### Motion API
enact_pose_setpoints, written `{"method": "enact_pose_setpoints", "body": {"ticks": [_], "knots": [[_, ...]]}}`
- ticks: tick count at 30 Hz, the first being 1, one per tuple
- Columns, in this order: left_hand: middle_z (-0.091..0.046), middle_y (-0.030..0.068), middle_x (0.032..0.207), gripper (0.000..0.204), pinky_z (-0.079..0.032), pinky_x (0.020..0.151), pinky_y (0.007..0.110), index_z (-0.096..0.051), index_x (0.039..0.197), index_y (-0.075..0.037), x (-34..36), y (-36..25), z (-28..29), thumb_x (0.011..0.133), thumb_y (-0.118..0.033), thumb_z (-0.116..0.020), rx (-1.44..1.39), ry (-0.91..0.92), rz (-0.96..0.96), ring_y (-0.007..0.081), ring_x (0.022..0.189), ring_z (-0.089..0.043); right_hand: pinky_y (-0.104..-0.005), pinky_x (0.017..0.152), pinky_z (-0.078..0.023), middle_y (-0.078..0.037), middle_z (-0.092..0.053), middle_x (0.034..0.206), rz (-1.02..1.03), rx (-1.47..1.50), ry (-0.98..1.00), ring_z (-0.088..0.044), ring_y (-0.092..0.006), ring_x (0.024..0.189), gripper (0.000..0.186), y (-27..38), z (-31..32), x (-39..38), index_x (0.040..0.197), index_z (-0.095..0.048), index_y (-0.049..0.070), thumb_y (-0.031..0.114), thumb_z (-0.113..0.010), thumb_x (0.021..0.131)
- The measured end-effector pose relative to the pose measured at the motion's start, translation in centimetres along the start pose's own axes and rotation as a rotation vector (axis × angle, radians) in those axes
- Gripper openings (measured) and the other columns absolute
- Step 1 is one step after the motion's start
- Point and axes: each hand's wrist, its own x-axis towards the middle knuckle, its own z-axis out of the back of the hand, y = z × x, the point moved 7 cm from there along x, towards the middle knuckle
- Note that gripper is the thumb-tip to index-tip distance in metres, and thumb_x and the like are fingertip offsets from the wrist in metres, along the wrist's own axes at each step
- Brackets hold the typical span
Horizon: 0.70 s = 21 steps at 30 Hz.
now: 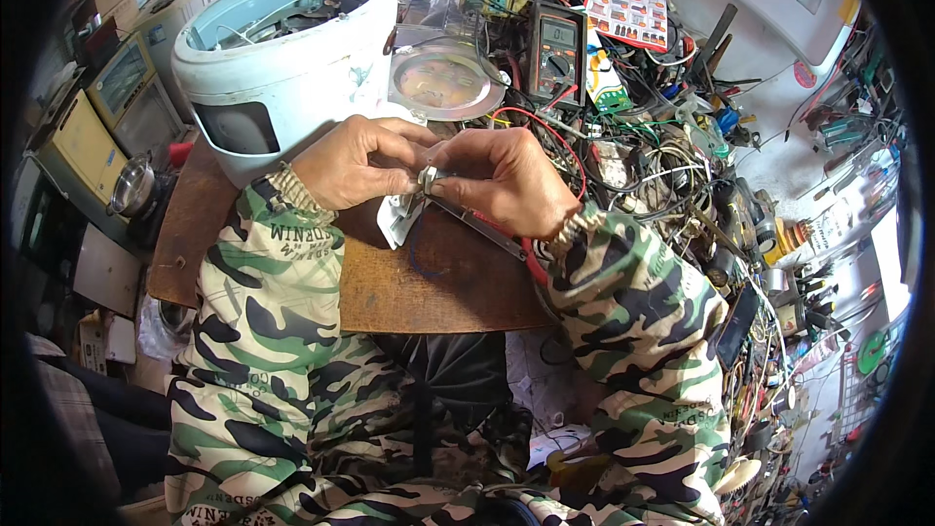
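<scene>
My left hand point(353, 164) and my right hand point(508, 175) meet over the wooden table. Both pinch a small metal part point(427, 178) between thumbs and fingertips, mostly covered, so its exact kind cannot be made out. Just below my left fingers a white plastic piece point(397, 222) rests on the wood. A long, narrow grey tool point(479, 230) with a red end lies slanting beneath my right hand. A thin blue wire point(417, 261) curls on the tabletop near the white piece.
A white round appliance housing point(282, 68), open on top, stands at the table's point(438, 302) far left. Behind my right hand are a multimeter point(557, 54) with a red lead and a clear round lid point(443, 80). Tangled cables point(662, 166) and parts crowd the right side.
</scene>
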Motion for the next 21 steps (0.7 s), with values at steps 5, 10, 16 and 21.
{"method": "enact_pose_setpoints", "body": {"ticks": [5, 10, 16, 21], "knots": [[-0.066, 0.0147, 0.113, 0.022, -0.051, 0.088, 0.030, -0.072, 0.099, 0.005, 0.3, 1.2, -0.7, 0.078, -0.002, -0.073, -0.053, -0.126, 0.026, 0.0193, 0.097, -0.065, -0.0269, 0.076, -0.054, -0.007, -0.073, 0.088, -0.137, 0.162, -0.121, -0.066, -0.0107, 0.083, 0.015, -1.5, 0.6, -0.6, 0.097, -0.071, -0.003, 0.000, -0.074, 0.083], [-0.066, 0.0121, 0.100, 0.019, -0.051, 0.080, 0.029, -0.071, 0.095, 0.006, -0.1, 0.8, -1.1, 0.077, -0.001, -0.074, 0.069, -0.264, 0.060, 0.0172, 0.090, -0.064, -0.0256, 0.077, -0.052, -0.005, -0.072, 0.087, -0.129, 0.204, 0.057, -0.063, -0.0086, 0.083, 0.014, -1.5, 1.4, 0.4, 0.097, -0.070, -0.003, 0.000, -0.074, 0.083], [-0.066, 0.0128, 0.110, 0.018, -0.051, 0.085, 0.029, -0.071, 0.094, 0.004, -0.7, -0.3, -1.3, 0.078, -0.002, -0.074, 0.338, -0.368, 0.074, 0.0191, 0.099, -0.064, -0.0249, 0.075, -0.051, -0.002, -0.071, 0.084, -0.130, 0.048, 0.093, -0.061, -0.0075, 0.079, 0.017, -2.5, 2.1, 1.6, 0.096, -0.071, -0.001, 0.001, -0.077, 0.080], [-0.066, 0.0167, 0.109, 0.021, -0.050, 0.089, 0.034, -0.071, 0.090, 0.002, -1.1, -0.5, -0.7, 0.072, -0.006, -0.078, 0.350, -0.525, 0.050, 0.0258, 0.100, -0.065, -0.0246, 0.076, -0.053, -0.004, -0.071, 0.089, -0.147, 0.252, 0.057, -0.064, -0.0082, 0.083, 0.018, -3.4, 1.8, 1.7, 0.101, -0.070, -0.003, -0.002, -0.075, 0.083]]}}
